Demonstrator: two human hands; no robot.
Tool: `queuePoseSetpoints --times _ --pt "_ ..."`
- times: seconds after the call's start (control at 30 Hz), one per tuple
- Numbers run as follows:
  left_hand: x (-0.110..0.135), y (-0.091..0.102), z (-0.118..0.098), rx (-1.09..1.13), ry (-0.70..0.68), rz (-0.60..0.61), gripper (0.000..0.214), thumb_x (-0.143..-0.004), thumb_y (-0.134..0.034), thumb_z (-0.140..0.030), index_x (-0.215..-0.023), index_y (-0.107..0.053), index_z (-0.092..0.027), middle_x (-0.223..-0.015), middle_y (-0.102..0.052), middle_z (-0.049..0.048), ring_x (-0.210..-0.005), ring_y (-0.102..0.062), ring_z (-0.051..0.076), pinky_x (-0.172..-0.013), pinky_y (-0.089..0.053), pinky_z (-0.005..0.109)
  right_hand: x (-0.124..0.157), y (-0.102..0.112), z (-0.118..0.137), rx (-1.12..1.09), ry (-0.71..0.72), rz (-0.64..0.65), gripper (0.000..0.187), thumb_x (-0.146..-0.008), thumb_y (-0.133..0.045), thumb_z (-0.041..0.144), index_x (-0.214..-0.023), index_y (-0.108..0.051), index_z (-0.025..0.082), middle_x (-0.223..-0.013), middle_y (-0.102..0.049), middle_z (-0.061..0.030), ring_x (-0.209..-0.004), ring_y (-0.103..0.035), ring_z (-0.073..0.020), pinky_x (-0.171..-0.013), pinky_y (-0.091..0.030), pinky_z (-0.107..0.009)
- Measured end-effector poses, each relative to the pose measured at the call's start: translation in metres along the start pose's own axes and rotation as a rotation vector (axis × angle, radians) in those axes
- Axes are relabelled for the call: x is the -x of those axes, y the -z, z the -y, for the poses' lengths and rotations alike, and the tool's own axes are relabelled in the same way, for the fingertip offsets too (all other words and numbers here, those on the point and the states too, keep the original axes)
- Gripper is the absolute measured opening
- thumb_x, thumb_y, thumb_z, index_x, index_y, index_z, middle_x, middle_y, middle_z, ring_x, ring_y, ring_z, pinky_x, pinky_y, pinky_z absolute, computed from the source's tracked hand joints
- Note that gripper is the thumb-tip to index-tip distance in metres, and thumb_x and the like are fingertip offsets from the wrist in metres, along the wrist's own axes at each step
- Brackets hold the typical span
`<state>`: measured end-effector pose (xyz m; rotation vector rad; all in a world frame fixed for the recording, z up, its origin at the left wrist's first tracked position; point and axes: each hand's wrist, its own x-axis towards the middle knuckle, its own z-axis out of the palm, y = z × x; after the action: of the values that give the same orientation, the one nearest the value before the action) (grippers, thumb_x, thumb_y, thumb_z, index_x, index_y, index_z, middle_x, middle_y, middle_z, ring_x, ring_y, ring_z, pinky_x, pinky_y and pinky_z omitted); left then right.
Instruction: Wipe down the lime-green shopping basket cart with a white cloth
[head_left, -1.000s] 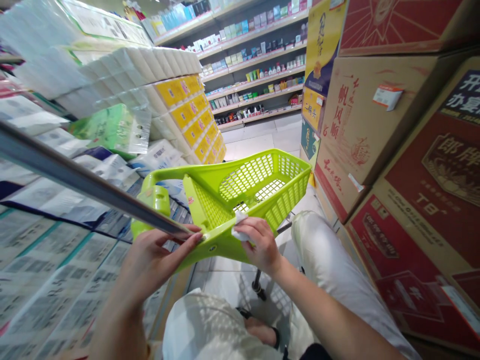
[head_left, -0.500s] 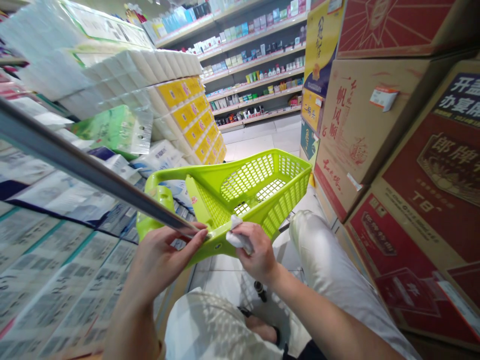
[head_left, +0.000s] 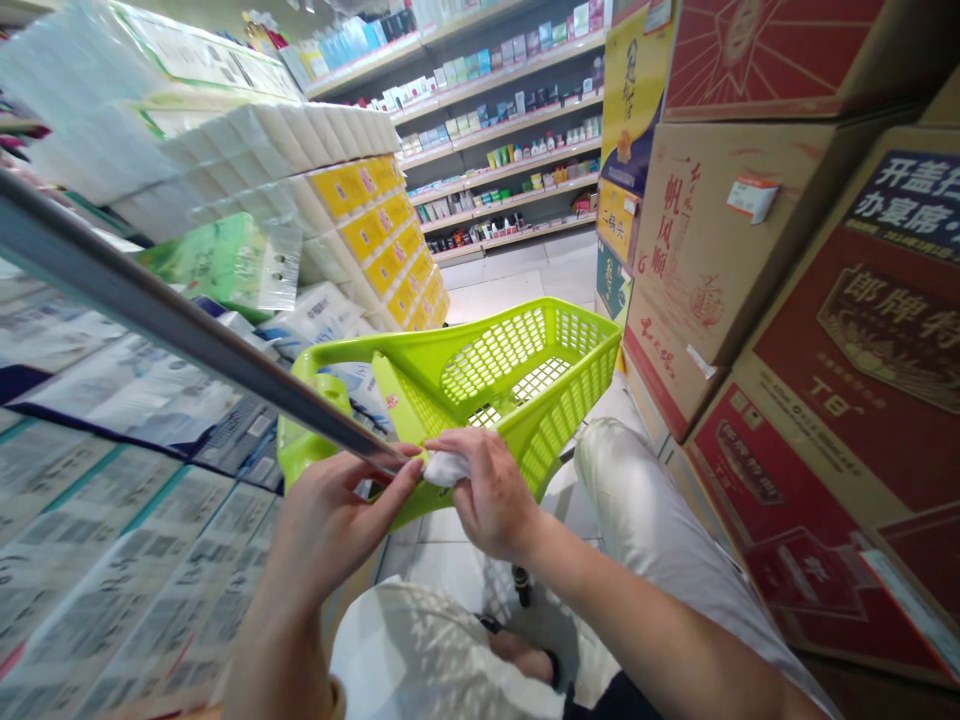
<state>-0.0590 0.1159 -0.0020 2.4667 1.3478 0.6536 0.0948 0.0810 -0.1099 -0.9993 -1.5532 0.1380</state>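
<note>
Lime-green plastic shopping cart [head_left: 409, 350] with both my hands at its near rim

The cart stands just ahead of my off-white trousers [head_left: 622, 480], over pale floor tiles [head_left: 517, 278]. My right hand [head_left: 495, 495] is closed round a crumpled white wad [head_left: 448, 467] at the rim. My left hand [head_left: 330, 520] pinches the lower end of a long grey metal bar [head_left: 187, 335] just beside it. The hands are close together; I can't tell whether they touch.

I'm in a shop aisle: stacked white paper rolls [head_left: 270, 140] and yellow-labelled packs [head_left: 382, 235] on my left, cartons on my right, and shelves of small bottles and boxes [head_left: 517, 150] across the far end.

A brown cardboard carton [head_left: 712, 230] reads 一帆风顺, a yellow box [head_left: 616, 215] reads 二锅头, and a red-and-tan carton [head_left: 862, 370] shows 郎牌特 and "T8", partly cut off.

The cart's long axis runs slantwise, basket end pointing ahead and to my right, handle end to my left. The bar slopes down to the rim from the upper left.
</note>
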Motion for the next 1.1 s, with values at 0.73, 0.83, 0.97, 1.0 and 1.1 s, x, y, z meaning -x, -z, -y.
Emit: queuePoseSetpoints --times 0.73,0.83,0.97,1.0,1.1 --pt "0.003 -0.001 0.0 -0.042 -0.01 -0.018 0.034 -0.079 -0.058 -0.052 -0.075 -0.076 -0.023 -0.086 -0.078 0.0043 -0.071 -0.072 0.02 -0.057 -0.055 0.026 0.002 0.013 -0.035 0.127 -0.131 -0.054 0.029 -0.082 -0.041 0.013 -0.105 -0.059 0.019 -0.103 -0.062 -0.0087 -0.101 -0.054 -0.0234 -0.094 -0.042 -0.041" --pt "0.003 -0.002 -0.002 -0.068 -0.033 -0.05 0.034 -0.08 -0.057 -0.051 -0.074 -0.075 -0.023 -0.082 -0.078 0.0045 -0.072 -0.073 0.022 -0.066 -0.057 0.03 0.004 0.002 -0.011 0.083 -0.076 -0.058 0.033 -0.083 -0.042 0.013 -0.112 -0.059 0.019 -0.11 -0.061 -0.0094 -0.109 -0.052 -0.0241 -0.101 -0.039 -0.043" --pt "0.003 -0.002 -0.002 -0.059 -0.07 -0.072 0.032 -0.08 -0.057 -0.05 -0.074 -0.075 -0.024 -0.08 -0.078 0.0045 -0.073 -0.073 0.022 -0.07 -0.057 0.033 0.007 -0.008 0.005 0.01 0.044 -0.04 0.038 -0.083 -0.045 0.014 -0.119 -0.056 0.02 -0.117 -0.061 -0.0092 -0.119 -0.049 -0.0243 -0.107 -0.037 -0.043" --pt "0.003 -0.002 -0.002 -0.056 -0.066 -0.065 0.032 -0.08 -0.057 -0.049 -0.074 -0.075 -0.023 -0.08 -0.078 0.0044 -0.072 -0.073 0.022 -0.068 -0.057 0.032 0.007 -0.006 0.001 0.008 0.075 -0.034 0.038 -0.083 -0.046 0.015 -0.118 -0.056 0.02 -0.117 -0.061 -0.0089 -0.119 -0.05 -0.024 -0.106 -0.037 -0.043" --pt "0.005 0.0 -0.003 -0.05 -0.033 -0.039 0.03 -0.079 -0.058 -0.047 -0.074 -0.075 -0.022 -0.081 -0.078 0.004 -0.068 -0.072 0.019 -0.06 -0.055 0.028 0.01 0.007 -0.028 0.036 0.109 -0.038 0.033 -0.082 -0.044 0.013 -0.112 -0.058 0.021 -0.113 -0.062 -0.0081 -0.115 -0.053 -0.023 -0.103 -0.04 -0.042"
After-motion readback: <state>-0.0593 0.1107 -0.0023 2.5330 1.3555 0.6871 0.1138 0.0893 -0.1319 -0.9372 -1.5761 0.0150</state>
